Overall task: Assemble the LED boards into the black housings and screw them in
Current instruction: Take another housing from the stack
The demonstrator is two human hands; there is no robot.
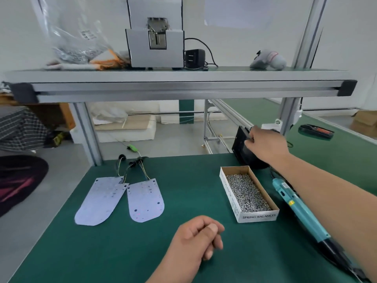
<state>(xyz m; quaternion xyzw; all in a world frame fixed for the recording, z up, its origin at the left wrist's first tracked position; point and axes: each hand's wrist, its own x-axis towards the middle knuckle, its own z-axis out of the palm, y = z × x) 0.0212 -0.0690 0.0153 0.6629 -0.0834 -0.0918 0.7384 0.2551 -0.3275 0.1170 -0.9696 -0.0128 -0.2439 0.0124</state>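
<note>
Right grip (265,146) pinches the standing black housing (241,153) at the tabletop's (142,252) far right corner; left grip (195,240) sits curled closed, empty, near the front edge.

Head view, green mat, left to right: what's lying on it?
In order: left LED board → right LED board → box of screws → teal electric screwdriver. Left out: the black housing gripped by the right hand, since it overlaps the box sideways.
</note>
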